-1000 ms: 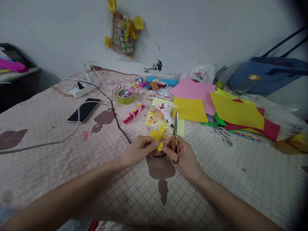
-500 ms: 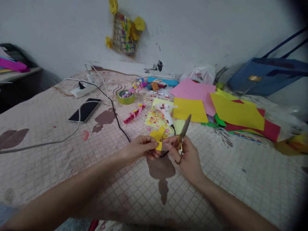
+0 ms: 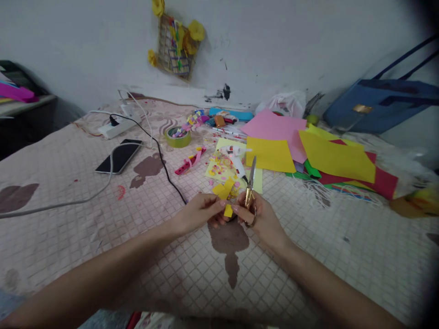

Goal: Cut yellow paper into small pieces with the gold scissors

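Note:
My left hand (image 3: 205, 211) pinches a small yellow piece of craft sheet (image 3: 228, 210) between thumb and fingers. My right hand (image 3: 262, 217) is closed around gold-handled scissors (image 3: 250, 192), whose blades point up and away from me. The right thumb and fingertips also meet the right edge of the yellow piece. Just beyond my hands, more yellow strips (image 3: 223, 188) lie among small pink and yellow cut-outs. A white glue gun (image 3: 237, 163) rests on a pale yellow sheet (image 3: 255, 180) behind them.
Yellow sheets (image 3: 270, 154), a pink sheet (image 3: 274, 127) and white string (image 3: 318, 192) lie to the right. Leftward are a phone (image 3: 119, 156), a power strip (image 3: 117, 128), a black cable (image 3: 164, 167) and a tape roll (image 3: 177, 137). A blue bag (image 3: 380, 105) stands far right.
The scissors have swung to point more upright and moved slightly left with my right hand. My right fingertips have come to the yellow piece, which has tilted a little.

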A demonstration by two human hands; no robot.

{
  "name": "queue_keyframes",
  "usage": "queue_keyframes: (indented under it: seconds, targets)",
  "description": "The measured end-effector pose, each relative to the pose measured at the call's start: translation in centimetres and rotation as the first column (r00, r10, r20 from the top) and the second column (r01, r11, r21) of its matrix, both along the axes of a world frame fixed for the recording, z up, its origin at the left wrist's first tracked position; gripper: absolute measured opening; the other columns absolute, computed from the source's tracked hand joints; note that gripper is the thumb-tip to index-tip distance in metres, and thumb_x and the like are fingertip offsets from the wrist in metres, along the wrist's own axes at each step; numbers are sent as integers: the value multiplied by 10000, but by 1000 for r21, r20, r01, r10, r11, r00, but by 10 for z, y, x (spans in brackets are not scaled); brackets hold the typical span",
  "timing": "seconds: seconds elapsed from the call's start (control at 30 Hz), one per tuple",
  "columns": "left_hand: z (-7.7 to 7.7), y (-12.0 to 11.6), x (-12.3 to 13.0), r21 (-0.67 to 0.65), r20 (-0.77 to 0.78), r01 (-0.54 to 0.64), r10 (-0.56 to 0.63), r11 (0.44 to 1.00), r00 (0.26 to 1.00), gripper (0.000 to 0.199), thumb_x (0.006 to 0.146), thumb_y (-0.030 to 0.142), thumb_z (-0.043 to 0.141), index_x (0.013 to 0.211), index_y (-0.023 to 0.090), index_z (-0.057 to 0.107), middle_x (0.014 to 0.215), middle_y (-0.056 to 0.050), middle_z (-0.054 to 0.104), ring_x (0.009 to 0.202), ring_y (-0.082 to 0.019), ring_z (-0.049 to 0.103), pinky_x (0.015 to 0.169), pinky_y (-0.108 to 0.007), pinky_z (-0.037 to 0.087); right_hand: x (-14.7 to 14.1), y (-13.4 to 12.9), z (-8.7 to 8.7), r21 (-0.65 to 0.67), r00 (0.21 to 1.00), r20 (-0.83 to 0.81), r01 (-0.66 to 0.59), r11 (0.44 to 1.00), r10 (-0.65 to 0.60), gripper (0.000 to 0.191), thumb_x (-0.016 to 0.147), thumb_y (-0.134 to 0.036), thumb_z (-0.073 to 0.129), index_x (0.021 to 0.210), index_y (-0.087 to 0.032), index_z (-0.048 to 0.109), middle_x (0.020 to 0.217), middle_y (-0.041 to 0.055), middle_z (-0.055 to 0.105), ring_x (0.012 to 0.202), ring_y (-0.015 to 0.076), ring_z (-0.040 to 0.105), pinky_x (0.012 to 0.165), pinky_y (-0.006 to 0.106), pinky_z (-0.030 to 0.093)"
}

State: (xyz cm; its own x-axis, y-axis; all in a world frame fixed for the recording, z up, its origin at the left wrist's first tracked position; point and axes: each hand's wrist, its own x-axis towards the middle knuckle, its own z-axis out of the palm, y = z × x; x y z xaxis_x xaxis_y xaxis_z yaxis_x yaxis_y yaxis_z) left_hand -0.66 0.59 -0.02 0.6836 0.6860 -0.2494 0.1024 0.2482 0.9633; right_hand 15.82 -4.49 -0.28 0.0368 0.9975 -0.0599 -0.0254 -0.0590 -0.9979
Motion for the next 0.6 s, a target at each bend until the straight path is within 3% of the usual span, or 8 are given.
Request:
queue_keyframes:
  seconds: [0.2, 0.6]
  targets:
    - [-4, 0, -2, 51, -22, 51, -50, 997, 999, 248, 756, 339, 612, 732, 93, 589, 667, -30, 634, 541, -70, 560, 535, -190, 466, -1, 0, -2, 17, 1000, 7, 17, 1000, -17, 173, 728, -252, 634, 803, -202, 486, 635, -58, 486, 513, 89, 447, 465, 205, 377]
    - [-2, -3, 0, 60, -24, 23, -21, 998, 999, 231, 764, 318, 601, 727, 92, 574, 677, -30, 627, 549, -70, 559, 537, -188, 466, -1, 0, -4, 10, 1000, 12, 20, 1000, -20, 184, 744, -303, 625, 797, -195, 485, 632, -55, 473, 501, 88, 445, 464, 215, 381]
